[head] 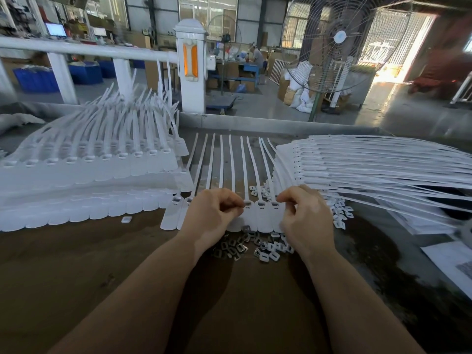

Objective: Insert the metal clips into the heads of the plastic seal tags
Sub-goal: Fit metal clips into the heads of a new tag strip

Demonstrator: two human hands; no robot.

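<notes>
A brown workbench [76, 264] fills the lower view, its far edge lined by a metal rim. Beyond that edge stand a white railing post [190, 67] and a large pedestal fan [339, 42]. Toward the bench's left edge lies a broad stack of white seal tags [84, 180], flags overlapping in rows and straps curving up toward the far edge. Toward the right edge another pile of tags [378, 169] fans out, straps running off to the right.

In the middle, a single row of plastic seal tags [263, 215] lies flat, heads toward the near side, straps pointing to the far edge. The left hand [212, 213] rests on this row, fingers curled, thumb and forefinger pinching at a tag head; whether a clip sits between them I cannot tell. The right hand [304, 213] is likewise curled, fingertips pinched together above the row's right end.

Just nearer than the row, between the wrists, lies a heap of small metal clips [255, 247]. One loose white piece [126, 219] sits alone left of the row.
</notes>
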